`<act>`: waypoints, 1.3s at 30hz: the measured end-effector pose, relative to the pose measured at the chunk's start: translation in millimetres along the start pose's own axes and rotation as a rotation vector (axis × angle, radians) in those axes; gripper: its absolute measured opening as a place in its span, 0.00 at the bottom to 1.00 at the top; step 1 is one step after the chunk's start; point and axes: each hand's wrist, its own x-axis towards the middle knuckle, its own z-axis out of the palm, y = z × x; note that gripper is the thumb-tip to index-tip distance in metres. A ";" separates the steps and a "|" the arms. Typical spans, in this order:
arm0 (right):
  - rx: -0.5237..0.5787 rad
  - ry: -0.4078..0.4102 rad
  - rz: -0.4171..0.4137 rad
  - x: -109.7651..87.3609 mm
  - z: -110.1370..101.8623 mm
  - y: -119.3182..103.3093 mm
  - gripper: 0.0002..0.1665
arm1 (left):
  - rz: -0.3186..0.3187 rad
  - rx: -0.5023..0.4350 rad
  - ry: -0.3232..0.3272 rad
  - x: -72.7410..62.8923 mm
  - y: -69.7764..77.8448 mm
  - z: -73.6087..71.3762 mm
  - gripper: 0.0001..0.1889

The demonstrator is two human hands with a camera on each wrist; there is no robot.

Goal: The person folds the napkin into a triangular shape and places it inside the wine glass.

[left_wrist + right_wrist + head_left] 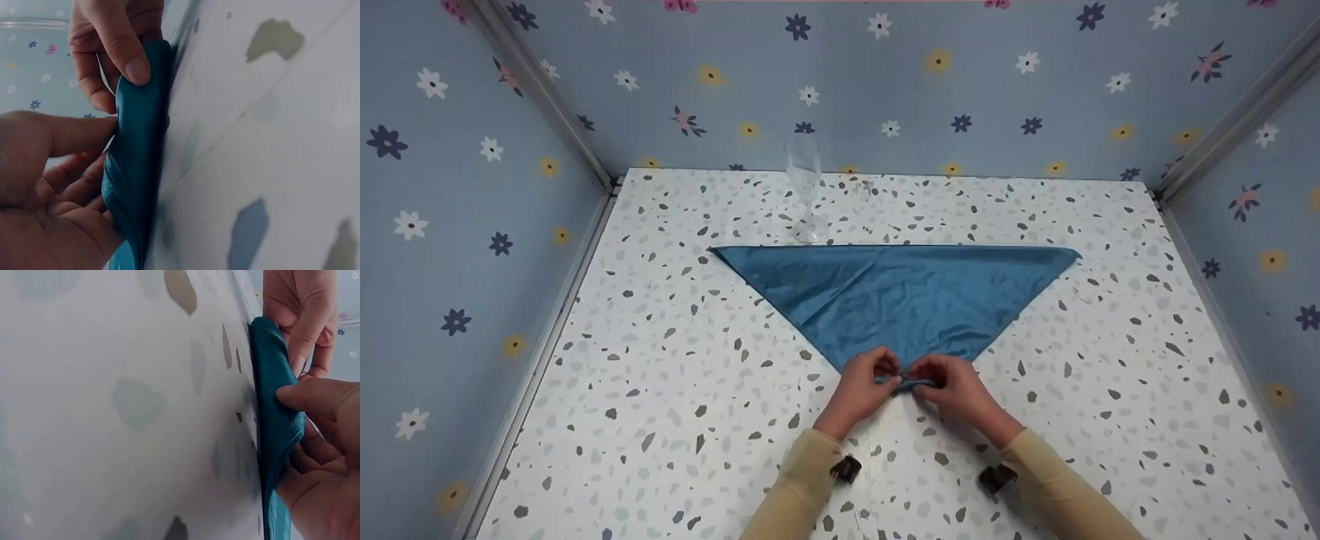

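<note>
A blue satin cloth (885,300) lies on the speckled table, its long straight edge at the back and its sides narrowing toward the person. At the near end, the cloth is turned over into a narrow fold (138,129). My left hand (864,386) pinches the left part of this fold between thumb and fingers. Close beside it, my right hand (960,386) pinches the right part, its thumb (298,395) on the near face of the cloth. The fingers behind the fold are partly hidden.
Behind the cloth's back edge stands a clear stemmed glass (804,180), its foot close to the cloth. Blue flowered panels (885,90) enclose the table (660,390) at the back and both sides. A small black device (846,469) sits at each wrist.
</note>
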 end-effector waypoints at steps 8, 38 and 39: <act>-0.014 0.013 0.046 7.0 -1.9 19.1 0.14 | 0.065 -0.016 -0.069 0.2 -1.5 -0.9 0.15; -0.053 0.085 -0.043 9.4 -5.6 17.7 0.18 | 0.001 0.074 -0.136 15.1 -1.0 -14.2 0.18; -0.051 0.075 -0.048 9.0 -5.7 18.8 0.18 | -0.003 0.080 -0.139 16.0 -1.2 -14.7 0.18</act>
